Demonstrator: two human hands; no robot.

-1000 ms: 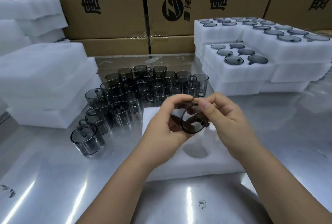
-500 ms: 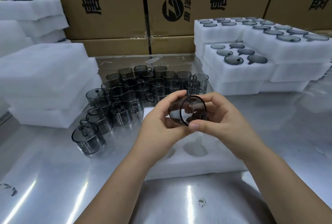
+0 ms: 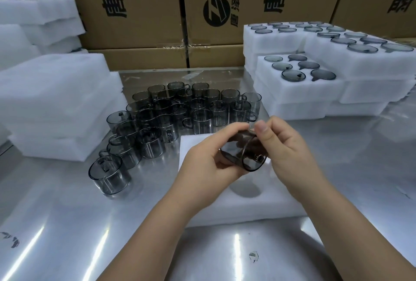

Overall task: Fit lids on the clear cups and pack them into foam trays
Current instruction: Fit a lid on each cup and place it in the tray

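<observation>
Since half a second ago the cup (image 3: 238, 152) is tilting, its mouth swinging toward the lower right rather than facing the camera. Lid-fitting is seemingly finishing. The left hand (image 3: 207, 159) is gripping the cup's body with curled fingers (image 3: 236, 128). The right hand (image 3: 292, 152) is pinching its rim, where the lid (image 3: 255, 160) is apparently seating. The cup is hovering at centre frame above the foam tray (image 3: 258, 208) on the bench (image 3: 90, 224). Next it is probably needing lowering upright into the pocket (image 3: 245, 189) just below.
</observation>
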